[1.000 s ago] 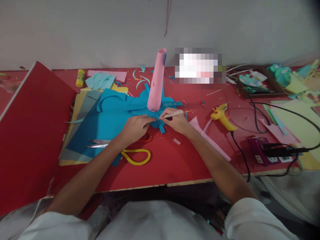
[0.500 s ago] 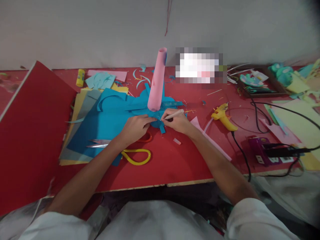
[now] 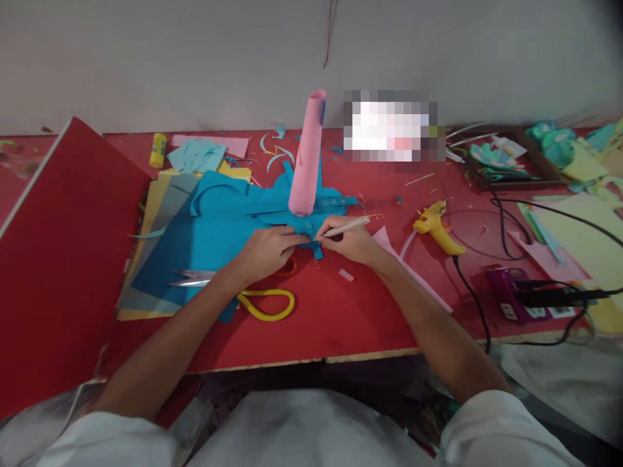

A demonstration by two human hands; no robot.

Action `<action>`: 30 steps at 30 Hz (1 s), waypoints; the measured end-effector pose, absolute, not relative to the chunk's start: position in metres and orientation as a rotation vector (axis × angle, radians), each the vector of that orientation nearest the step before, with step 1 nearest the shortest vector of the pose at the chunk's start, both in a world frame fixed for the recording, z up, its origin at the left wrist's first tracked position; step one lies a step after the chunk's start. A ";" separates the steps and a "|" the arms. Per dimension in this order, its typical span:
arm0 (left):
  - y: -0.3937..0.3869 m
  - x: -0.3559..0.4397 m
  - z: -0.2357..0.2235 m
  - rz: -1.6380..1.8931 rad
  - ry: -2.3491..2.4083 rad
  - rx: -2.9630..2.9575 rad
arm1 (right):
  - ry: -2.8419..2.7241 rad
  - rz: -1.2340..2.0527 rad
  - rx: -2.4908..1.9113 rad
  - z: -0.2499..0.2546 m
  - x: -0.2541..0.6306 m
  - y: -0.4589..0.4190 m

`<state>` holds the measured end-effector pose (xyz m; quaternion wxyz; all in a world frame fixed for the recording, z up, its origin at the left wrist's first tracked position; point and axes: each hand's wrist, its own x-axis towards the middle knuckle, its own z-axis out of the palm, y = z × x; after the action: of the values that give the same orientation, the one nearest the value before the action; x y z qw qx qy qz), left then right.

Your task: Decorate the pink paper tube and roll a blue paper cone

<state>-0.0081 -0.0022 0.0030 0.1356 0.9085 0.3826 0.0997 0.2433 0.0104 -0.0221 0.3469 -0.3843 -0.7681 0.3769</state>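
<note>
A light-coloured pen [image 3: 346, 227] is gripped in my right hand [image 3: 351, 242], its tip down on the blue paper cutout [image 3: 305, 227]. My left hand [image 3: 268, 249] lies on the same cutout with its index finger stretched toward the pen tip, holding nothing that I can see. Just beyond both hands, a rolled pink paper tube [image 3: 306, 159] stands on the cutout, leaning slightly. Scissors with yellow [image 3: 267, 318] and orange handles lie under and beside my left wrist, which hides part of them. A small pink eraser-like piece [image 3: 346, 275] rests nearer to me.
Stacked blue, grey and yellow sheets [image 3: 180, 240] lie left, beside a raised red board [image 3: 63, 259]. A glue stick [image 3: 157, 150] stands behind. To the right are a yellow glue gun [image 3: 438, 227] with its cord, a purple box [image 3: 509, 295] and a tray [image 3: 549, 174].
My right hand and the pen have shifted slightly down and right, toward the cutout's near tab. My left hand has slid slightly nearer to me.
</note>
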 end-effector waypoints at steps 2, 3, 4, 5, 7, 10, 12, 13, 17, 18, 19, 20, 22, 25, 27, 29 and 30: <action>-0.002 -0.008 0.002 0.294 1.111 2.632 | -2.017 0.969 -0.999 -0.023 0.242 0.010; -0.001 -0.008 0.002 0.296 1.113 2.630 | -2.032 0.962 -1.003 -0.024 0.241 0.010; -0.001 -0.008 0.001 0.294 1.113 2.630 | -2.047 0.954 -1.005 -0.024 0.241 0.010; -0.001 -0.008 0.000 0.289 1.115 2.632 | -2.060 0.945 -1.005 -0.024 0.240 0.010; 0.000 -0.009 -0.001 0.281 1.124 2.639 | -2.075 0.928 -1.003 -0.024 0.240 0.010; 0.000 -0.010 -0.002 0.272 1.129 2.649 | -2.076 0.908 -1.011 -0.023 0.242 0.011; 0.000 -0.009 -0.002 0.265 1.127 2.647 | -2.071 0.905 -1.017 -0.023 0.243 0.011; 0.000 -0.009 -0.001 0.263 1.127 2.645 | -2.069 0.907 -1.021 -0.023 0.244 0.011; 0.000 -0.009 -0.002 0.275 1.139 2.626 | -2.088 0.943 -1.034 -0.021 0.244 0.010; 0.000 -0.009 -0.002 0.284 1.142 2.620 | -2.103 0.952 -1.029 -0.021 0.245 0.010; 0.000 -0.009 -0.003 0.294 1.146 2.615 | -2.116 0.958 -1.019 -0.021 0.245 0.010; 0.000 -0.010 -0.003 0.302 1.149 2.614 | -2.128 0.961 -1.008 -0.021 0.245 0.010; 0.000 -0.010 -0.004 0.312 1.148 2.620 | -2.135 0.952 -0.988 -0.021 0.244 0.010; 0.000 -0.009 -0.004 0.310 1.136 2.626 | -2.112 0.906 -0.981 -0.023 0.243 0.010; 0.000 -0.009 -0.003 0.304 1.133 2.624 | -2.093 0.874 -0.982 -0.024 0.242 0.011; 0.000 -0.009 -0.002 0.296 1.134 2.621 | -2.089 0.859 -0.981 -0.024 0.240 0.011; -0.001 -0.009 -0.001 0.292 1.134 2.621 | -2.095 0.859 -0.980 -0.024 0.240 0.011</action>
<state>-0.0090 -0.0005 -0.0014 0.1350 0.9046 0.3915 0.1008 0.2404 0.0114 -0.0244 0.3307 -0.3749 -0.8014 0.3284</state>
